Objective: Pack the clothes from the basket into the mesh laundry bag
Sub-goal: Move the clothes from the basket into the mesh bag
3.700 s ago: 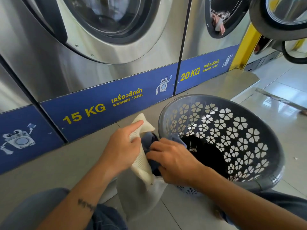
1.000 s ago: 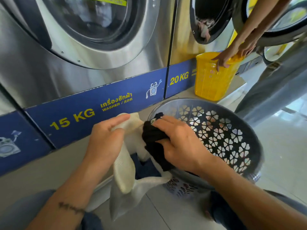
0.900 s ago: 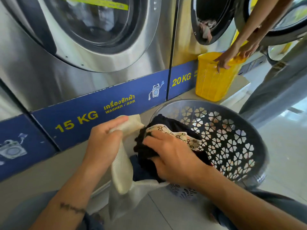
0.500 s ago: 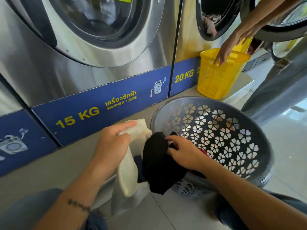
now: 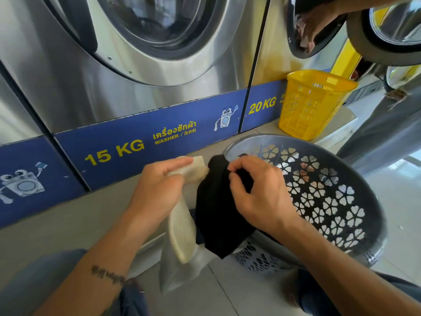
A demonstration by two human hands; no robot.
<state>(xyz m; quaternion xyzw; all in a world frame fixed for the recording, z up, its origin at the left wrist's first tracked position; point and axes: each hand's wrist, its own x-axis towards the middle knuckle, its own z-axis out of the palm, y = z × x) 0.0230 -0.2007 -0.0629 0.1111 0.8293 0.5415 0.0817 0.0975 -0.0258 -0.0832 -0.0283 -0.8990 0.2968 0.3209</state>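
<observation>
A cream mesh laundry bag (image 5: 182,233) hangs from my left hand (image 5: 157,190), which grips its upper rim and holds its mouth up. My right hand (image 5: 259,195) is shut on a black garment (image 5: 216,215) that drapes over the bag's opening, between the bag and the basket. The grey plastic basket (image 5: 330,201), with flower-shaped cut-outs, lies tilted toward me at the right. Something dark blue shows inside the bag below the black cloth. What lies in the basket's bottom is hidden by my right hand and arm.
Steel washing machines (image 5: 136,65) with blue 15 KG and 20 KG labels stand close ahead on a raised step. A yellow basket (image 5: 312,103) sits on that step at the right. Another person's leg (image 5: 382,124) stands beside it, their hand (image 5: 319,21) reaching into the open 20 KG machine.
My right hand has lifted the black garment out of the basket and moved it left over the bag's mouth. The other person's hand left the yellow basket and went up into the machine.
</observation>
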